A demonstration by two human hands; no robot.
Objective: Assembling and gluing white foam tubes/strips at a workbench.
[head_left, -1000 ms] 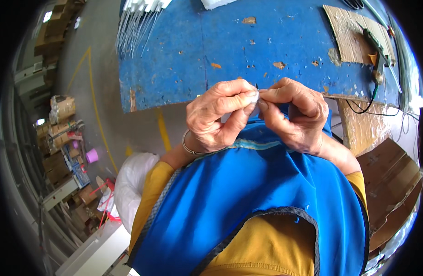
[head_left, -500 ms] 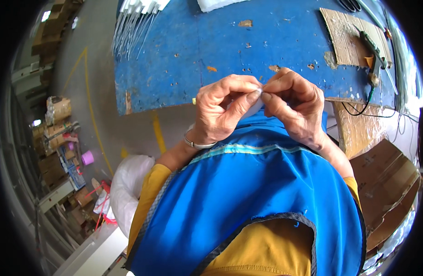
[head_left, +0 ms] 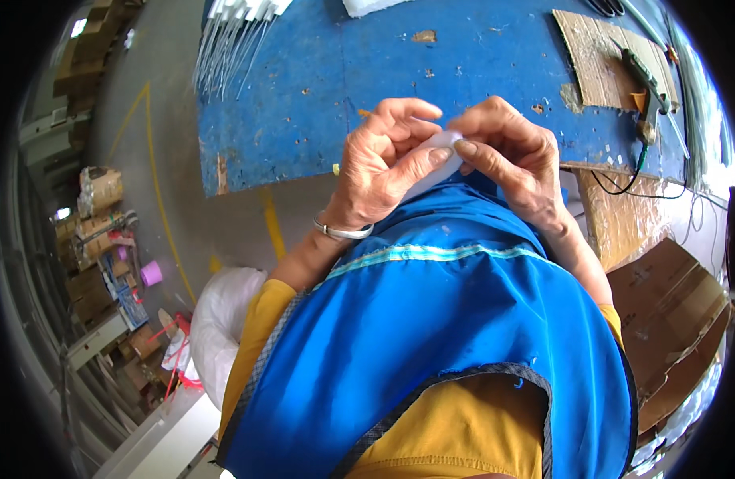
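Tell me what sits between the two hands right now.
In the head view, a small white piece is pinched between the left hand and the right hand, fingertips meeting over it, above the blue table.

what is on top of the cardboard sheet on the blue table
A green-handled tool lies on the cardboard sheet, with an orange part beside it and a black cable trailing off the blue table. What lies under the sheet is covered.

Scuffed blue workbench [head_left: 319, 88] with cardboard sheet [head_left: 603, 56], tool [head_left: 647, 80].
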